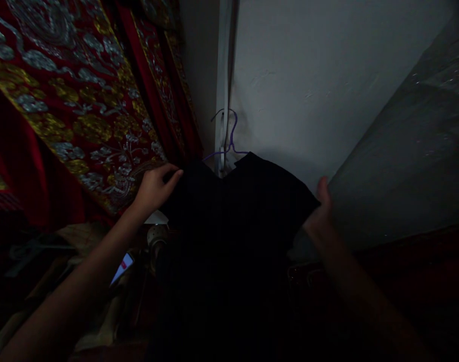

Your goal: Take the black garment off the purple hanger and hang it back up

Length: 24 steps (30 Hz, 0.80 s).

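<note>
A black short-sleeved garment with an open neckline [229, 216] hangs upright in the middle of a very dim room, facing the person, its lower part lost in shadow. It is on a thin purple hanger [231, 145], whose hook crosses a narrow pale upright strip [221, 75]; I cannot tell what bears its weight.

The person's bare left hand [157, 187] is at the garment's shoulder, thumb and forefinger drawn together in a pinch on the dark cloth. The right hand [320, 208] is at the tip of the opposite sleeve, thumb pointing up and the other fingers hidden behind the fabric, so I cannot tell how firmly it grips.

Behind the garment is a plain off-white wall panel [308, 65], with a clear, glinting plastic sheet [406, 151] slanting down on the right-hand side. On the left hangs a heavy red cloth embroidered in gold and silver, with raised, swirling and leafy shapes [89, 105].

Below, beside the left forearm, a slim phone with a lit screen [123, 267] shows a pale display with a red patch; any writing on it is too small to read from here. Near it is a rounded beige object with dark dots [157, 234], too dim to identify.
</note>
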Tool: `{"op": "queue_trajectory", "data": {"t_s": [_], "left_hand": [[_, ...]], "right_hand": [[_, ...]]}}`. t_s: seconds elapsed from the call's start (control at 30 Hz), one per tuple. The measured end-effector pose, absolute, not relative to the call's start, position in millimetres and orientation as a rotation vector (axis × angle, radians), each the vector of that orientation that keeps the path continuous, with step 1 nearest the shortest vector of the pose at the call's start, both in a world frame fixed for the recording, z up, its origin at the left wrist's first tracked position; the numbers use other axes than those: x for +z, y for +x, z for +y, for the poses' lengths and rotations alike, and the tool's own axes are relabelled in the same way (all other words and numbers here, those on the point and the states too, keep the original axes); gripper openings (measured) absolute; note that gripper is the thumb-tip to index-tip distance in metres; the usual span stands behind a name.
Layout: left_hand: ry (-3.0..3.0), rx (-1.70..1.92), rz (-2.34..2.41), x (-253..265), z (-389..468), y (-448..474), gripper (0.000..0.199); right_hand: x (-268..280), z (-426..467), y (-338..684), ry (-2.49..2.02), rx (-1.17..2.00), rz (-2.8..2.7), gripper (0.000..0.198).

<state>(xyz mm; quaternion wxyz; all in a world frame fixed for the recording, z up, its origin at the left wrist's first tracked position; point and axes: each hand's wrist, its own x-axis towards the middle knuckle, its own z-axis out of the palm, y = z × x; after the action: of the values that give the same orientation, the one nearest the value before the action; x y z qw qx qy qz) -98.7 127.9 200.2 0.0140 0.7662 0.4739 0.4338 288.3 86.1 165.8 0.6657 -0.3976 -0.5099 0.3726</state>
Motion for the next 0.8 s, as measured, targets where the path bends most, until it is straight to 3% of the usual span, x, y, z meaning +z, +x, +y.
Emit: {"op": "queue_trajectory", "data": {"t_s": [0.07,0.13,0.33,0.47,0.53,0.63,0.67,0.8], "left_hand": [[2.389,1.353,1.468,203,130,-90,0.031],[2.401,1.449,1.413,209,133,-76,0.03],[2.478,1.782,1.216,242,118,-35,0.03],[2.198,1.558,0.96,247,74,-16,0.036],[1.943,1.382,0.888,244,47,-13,0.039],[1.705,1.146,0.903,235,10,-21,0.036],[1.668,1.075,0.909,233,0,-27,0.034],[1.671,0.851,0.983,232,-21,-55,0.026]], "right_hand": [[169,87,289,-0.883,0.938,-1.064,0.056],[175,89,289,-0.878,0.99,-0.961,0.045],[185,56,290,-0.813,0.846,-0.805,0.031],[184,-2,278,-0.737,0.708,-1.052,0.03],[187,-25,263,-0.672,0.794,-1.436,0.041],[192,-33,235,-0.464,1.144,-2.074,0.082],[191,-29,228,-0.44,1.167,-2.194,0.083],[178,17,224,-0.826,0.574,-1.944,0.044]]}}
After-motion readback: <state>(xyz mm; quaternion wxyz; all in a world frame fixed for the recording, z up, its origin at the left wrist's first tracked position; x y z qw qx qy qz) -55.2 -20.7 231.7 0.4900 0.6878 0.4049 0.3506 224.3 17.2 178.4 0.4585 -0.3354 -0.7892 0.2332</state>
